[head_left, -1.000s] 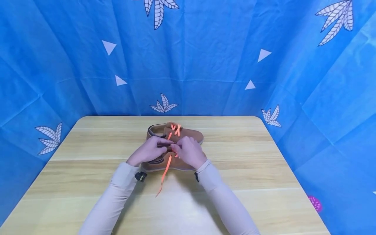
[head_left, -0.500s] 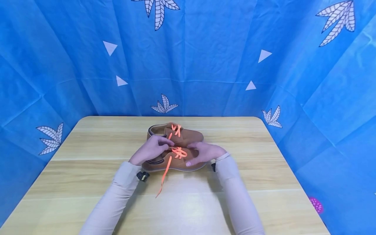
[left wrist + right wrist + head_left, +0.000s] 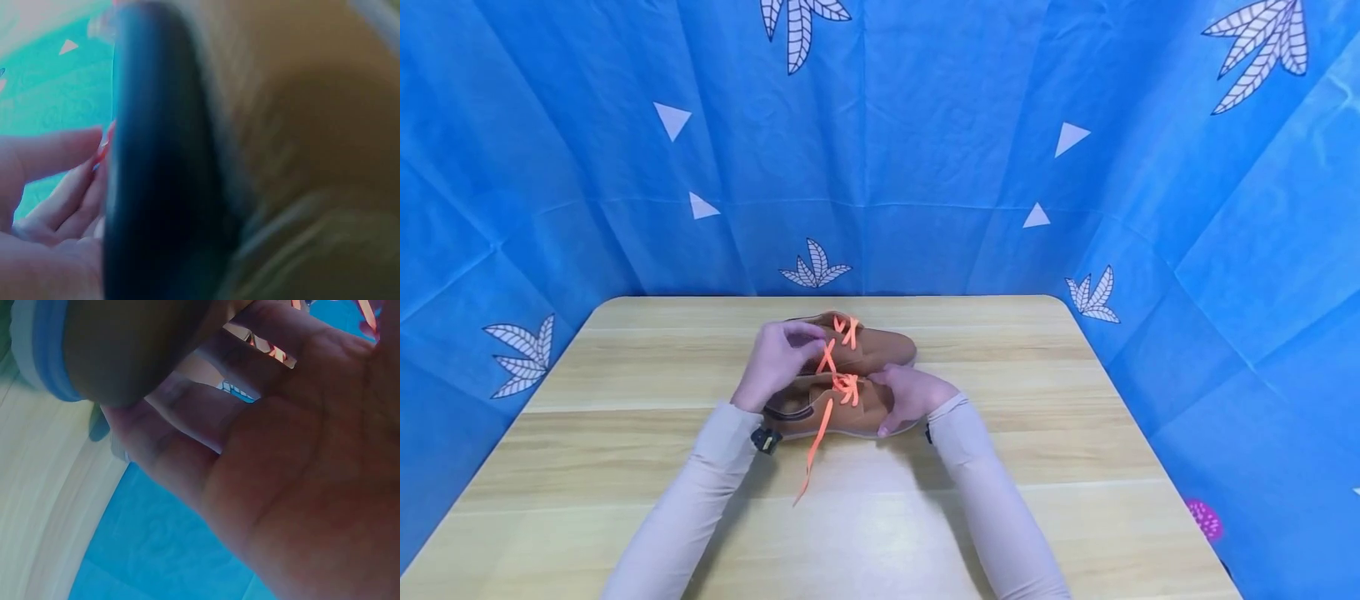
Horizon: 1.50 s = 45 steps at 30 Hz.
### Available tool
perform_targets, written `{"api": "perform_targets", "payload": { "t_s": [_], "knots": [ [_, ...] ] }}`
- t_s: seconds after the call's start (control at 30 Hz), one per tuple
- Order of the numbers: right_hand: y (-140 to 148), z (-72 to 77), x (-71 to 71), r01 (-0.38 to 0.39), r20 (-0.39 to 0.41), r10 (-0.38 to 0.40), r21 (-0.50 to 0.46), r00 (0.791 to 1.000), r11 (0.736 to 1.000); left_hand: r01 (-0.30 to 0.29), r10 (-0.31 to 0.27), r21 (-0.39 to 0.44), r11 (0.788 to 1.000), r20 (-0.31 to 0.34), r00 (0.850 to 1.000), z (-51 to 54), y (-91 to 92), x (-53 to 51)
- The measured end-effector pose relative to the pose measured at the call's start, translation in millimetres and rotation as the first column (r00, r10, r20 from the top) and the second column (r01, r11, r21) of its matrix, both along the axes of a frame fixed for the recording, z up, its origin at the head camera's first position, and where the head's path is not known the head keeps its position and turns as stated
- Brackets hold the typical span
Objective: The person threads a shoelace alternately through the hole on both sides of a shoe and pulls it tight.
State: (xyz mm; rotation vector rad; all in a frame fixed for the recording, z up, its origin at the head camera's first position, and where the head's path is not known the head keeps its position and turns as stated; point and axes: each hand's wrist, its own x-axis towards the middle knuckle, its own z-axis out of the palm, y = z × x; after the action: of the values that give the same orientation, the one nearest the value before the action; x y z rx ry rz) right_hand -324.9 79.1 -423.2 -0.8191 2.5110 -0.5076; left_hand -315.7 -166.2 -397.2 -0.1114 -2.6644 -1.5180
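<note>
Two brown shoes lie side by side on the table, toes to the right: a near shoe (image 3: 842, 423) and a far shoe (image 3: 883, 348). My left hand (image 3: 771, 358) pinches an orange lace (image 3: 828, 358) of the near shoe, held up and away from its lacing. In the left wrist view, thumb and finger meet on that lace (image 3: 104, 149), partly behind the dark shoe collar (image 3: 162, 156). Across the near shoe's toe, my right hand (image 3: 913, 393) grips from above, thumb on the near side. The right wrist view shows its fingers curled around the toe (image 3: 131, 350).
The near shoe's other lace end (image 3: 815, 457) trails over its side onto the wooden table (image 3: 1000, 467). Orange laces (image 3: 848, 329) also cross the far shoe. A blue patterned curtain (image 3: 940, 167) surrounds the table's back and sides.
My right hand has left the lacing for the near shoe's toe and now grips it. The left hand has risen and moved back, drawing the lace out; the loop over the lacing has shrunk.
</note>
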Motion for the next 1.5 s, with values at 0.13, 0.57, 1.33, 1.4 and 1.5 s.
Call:
{"api": "perform_targets", "payload": {
  "t_s": [0.13, 0.57, 1.33, 1.4, 1.5],
  "knots": [
    [-0.8, 0.1, 0.1, -0.009, 0.004, 0.009, 0.011, 1.000, 1.000, -0.142, 0.149, 0.098, 0.985, -0.068, 0.987, 12.1, -14.2, -5.2],
    [0.7, -1.7, -0.5, -0.012, 0.013, 0.012, -0.016, 1.000, 1.000, -0.225, 0.218, -0.080, 0.971, -0.090, 0.972, -4.4, -75.1, -10.5],
    [-0.7, -0.8, -4.8, -0.030, 0.023, 0.030, -0.001, 0.999, 1.000, 0.554, -0.591, -0.361, 0.751, 0.008, 0.806, -19.4, -28.5, -17.7],
    [0.4, -1.6, -5.3, -0.036, 0.021, 0.036, -0.006, 0.999, 0.999, 0.545, -0.585, -0.379, 0.748, 0.011, 0.811, -21.3, -27.9, -19.3],
    [3.2, -1.4, -5.3, -0.039, 0.029, 0.039, -0.019, 0.999, 0.999, 0.528, -0.563, -0.400, 0.749, 0.035, 0.826, -23.2, -25.2, -20.3]
  ]
}}
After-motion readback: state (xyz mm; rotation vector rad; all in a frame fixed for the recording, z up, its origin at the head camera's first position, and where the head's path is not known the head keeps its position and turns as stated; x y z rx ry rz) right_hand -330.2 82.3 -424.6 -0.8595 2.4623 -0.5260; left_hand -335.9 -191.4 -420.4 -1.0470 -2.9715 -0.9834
